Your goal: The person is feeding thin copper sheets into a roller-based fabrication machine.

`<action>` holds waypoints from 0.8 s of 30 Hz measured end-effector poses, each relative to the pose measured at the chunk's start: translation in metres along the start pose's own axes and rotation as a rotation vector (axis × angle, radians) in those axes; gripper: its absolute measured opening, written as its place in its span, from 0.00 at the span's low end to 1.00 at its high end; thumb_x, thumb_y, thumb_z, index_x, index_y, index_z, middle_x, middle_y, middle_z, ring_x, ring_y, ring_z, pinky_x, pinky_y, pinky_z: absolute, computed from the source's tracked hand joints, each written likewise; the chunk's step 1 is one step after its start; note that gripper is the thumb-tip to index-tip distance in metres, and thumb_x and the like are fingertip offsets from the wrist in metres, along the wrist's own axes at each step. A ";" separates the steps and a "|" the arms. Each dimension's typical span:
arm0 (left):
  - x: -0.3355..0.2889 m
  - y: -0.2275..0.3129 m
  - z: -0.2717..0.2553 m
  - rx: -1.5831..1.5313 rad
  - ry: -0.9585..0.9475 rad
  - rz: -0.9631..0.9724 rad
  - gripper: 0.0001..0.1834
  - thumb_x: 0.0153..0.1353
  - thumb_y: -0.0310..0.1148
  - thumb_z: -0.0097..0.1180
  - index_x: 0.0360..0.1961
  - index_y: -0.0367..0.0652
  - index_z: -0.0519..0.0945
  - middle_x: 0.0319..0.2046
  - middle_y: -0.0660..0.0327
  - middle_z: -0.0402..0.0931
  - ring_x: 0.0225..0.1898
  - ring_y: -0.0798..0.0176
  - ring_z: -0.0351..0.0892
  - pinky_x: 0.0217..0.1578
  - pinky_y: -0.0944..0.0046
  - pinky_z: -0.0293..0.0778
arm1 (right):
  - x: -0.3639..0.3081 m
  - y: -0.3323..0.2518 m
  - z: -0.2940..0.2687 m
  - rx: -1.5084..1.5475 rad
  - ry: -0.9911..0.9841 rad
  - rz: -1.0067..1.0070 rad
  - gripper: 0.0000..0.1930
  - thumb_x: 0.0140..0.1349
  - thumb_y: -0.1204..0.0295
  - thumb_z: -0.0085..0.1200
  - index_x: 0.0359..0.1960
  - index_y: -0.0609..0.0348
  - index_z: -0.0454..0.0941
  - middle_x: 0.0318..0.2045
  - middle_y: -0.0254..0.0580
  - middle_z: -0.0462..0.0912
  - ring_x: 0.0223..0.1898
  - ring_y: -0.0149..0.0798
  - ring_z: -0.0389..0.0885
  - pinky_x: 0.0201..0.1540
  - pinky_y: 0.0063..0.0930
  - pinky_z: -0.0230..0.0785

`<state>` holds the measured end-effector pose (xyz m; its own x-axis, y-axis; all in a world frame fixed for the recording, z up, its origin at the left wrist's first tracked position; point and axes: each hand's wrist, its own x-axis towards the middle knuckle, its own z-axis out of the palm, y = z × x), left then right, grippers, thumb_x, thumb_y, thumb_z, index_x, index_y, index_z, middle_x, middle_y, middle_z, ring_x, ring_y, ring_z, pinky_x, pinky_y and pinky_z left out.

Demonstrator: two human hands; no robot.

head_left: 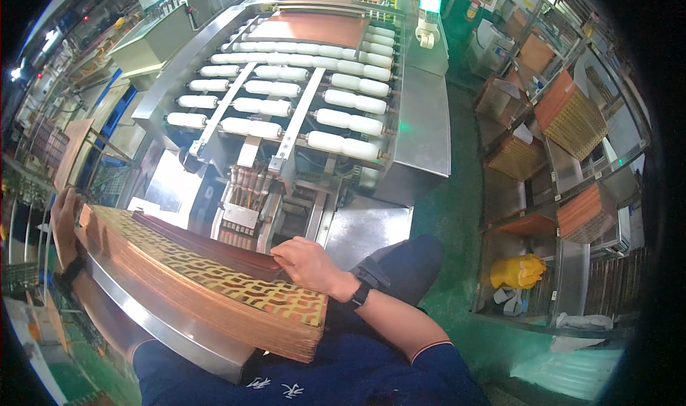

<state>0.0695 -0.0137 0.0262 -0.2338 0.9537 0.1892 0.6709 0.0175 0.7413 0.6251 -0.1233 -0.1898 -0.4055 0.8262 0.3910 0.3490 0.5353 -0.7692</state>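
Note:
A thick stack of copper-coloured panels (207,291) lies slantwise in front of me, its top sheet patterned in yellow and copper, with a metal support (171,331) along its near side. My left hand (64,224) is at the stack's left end, fingers bent round the corner and partly hidden. Along the far edge of the stack, a dark reddish-brown panel (207,247) stands tilted up. My right hand (309,264) is over the right part of the stack, its fingers closed on the right end of that tilted panel.
Ahead stands a roller conveyor with white rollers (346,122) and two metal strips. A copper panel (311,31) rests at its far end, near a signal light (430,2). On the right, a shelf rack (564,174) holds more panel stacks and yellow gloves (518,271).

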 end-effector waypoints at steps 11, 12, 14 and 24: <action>-0.005 0.004 0.006 -0.042 0.079 0.025 0.15 0.74 0.40 0.52 0.39 0.37 0.79 0.31 0.68 0.72 0.34 0.72 0.69 0.39 0.68 0.68 | -0.001 -0.001 -0.001 0.003 0.006 0.016 0.08 0.65 0.73 0.58 0.43 0.62 0.82 0.38 0.45 0.85 0.42 0.49 0.81 0.48 0.39 0.74; -0.005 0.005 0.007 -0.038 0.125 0.001 0.15 0.74 0.40 0.52 0.39 0.37 0.79 0.31 0.68 0.72 0.34 0.72 0.69 0.39 0.68 0.68 | -0.001 -0.001 -0.001 0.000 0.018 0.001 0.08 0.65 0.73 0.58 0.43 0.62 0.82 0.38 0.45 0.85 0.42 0.49 0.81 0.48 0.39 0.74; -0.005 0.008 0.005 0.022 0.060 -0.003 0.14 0.74 0.39 0.52 0.37 0.38 0.77 0.31 0.68 0.71 0.34 0.71 0.69 0.39 0.68 0.67 | -0.001 -0.002 -0.002 -0.007 0.002 0.033 0.09 0.65 0.72 0.59 0.44 0.63 0.82 0.39 0.45 0.86 0.42 0.50 0.83 0.47 0.41 0.75; -0.010 0.012 0.010 -0.054 0.103 -0.011 0.14 0.75 0.39 0.51 0.39 0.39 0.78 0.32 0.69 0.71 0.35 0.72 0.70 0.41 0.70 0.68 | 0.000 -0.002 -0.003 -0.021 0.000 0.023 0.08 0.65 0.72 0.60 0.43 0.62 0.83 0.39 0.44 0.86 0.43 0.48 0.83 0.48 0.39 0.75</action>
<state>0.0868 -0.0203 0.0270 -0.3140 0.9174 0.2444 0.6299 0.0087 0.7766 0.6268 -0.1239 -0.1871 -0.3975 0.8381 0.3736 0.3754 0.5201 -0.7672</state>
